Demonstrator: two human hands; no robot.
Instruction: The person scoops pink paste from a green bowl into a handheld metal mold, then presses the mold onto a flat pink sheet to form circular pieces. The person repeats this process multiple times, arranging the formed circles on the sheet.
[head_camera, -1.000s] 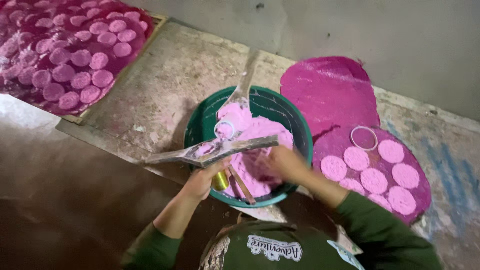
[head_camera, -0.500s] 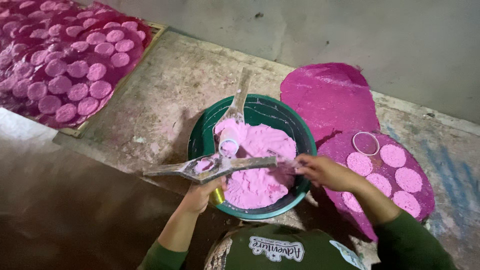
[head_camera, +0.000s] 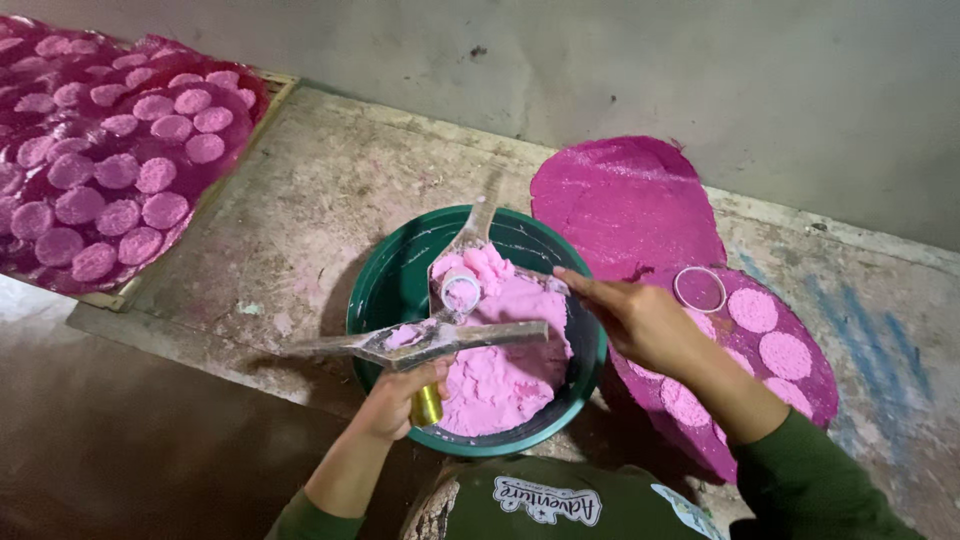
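A green basin (head_camera: 385, 290) holds a heap of pink powder (head_camera: 500, 370). Across it lies a three-armed metal tool (head_camera: 440, 335) with a small white ring mould (head_camera: 462, 291) full of powder on one arm. My left hand (head_camera: 395, 398) grips a gold cylinder handle (head_camera: 427, 405) under the tool at the basin's near rim. My right hand (head_camera: 635, 320) hovers over the basin's right rim, fingers stretched flat toward the mould and holding nothing.
On a magenta sheet (head_camera: 625, 200) to the right lie several pressed pink discs (head_camera: 785, 355) and an empty ring (head_camera: 699, 288). A tray (head_camera: 262, 118) at far left carries many more discs. A grey wall (head_camera: 700, 80) runs behind the stained slab.
My right hand has drawn back from over the powder to the basin's right rim. My left hand keeps its hold on the tool's handle.
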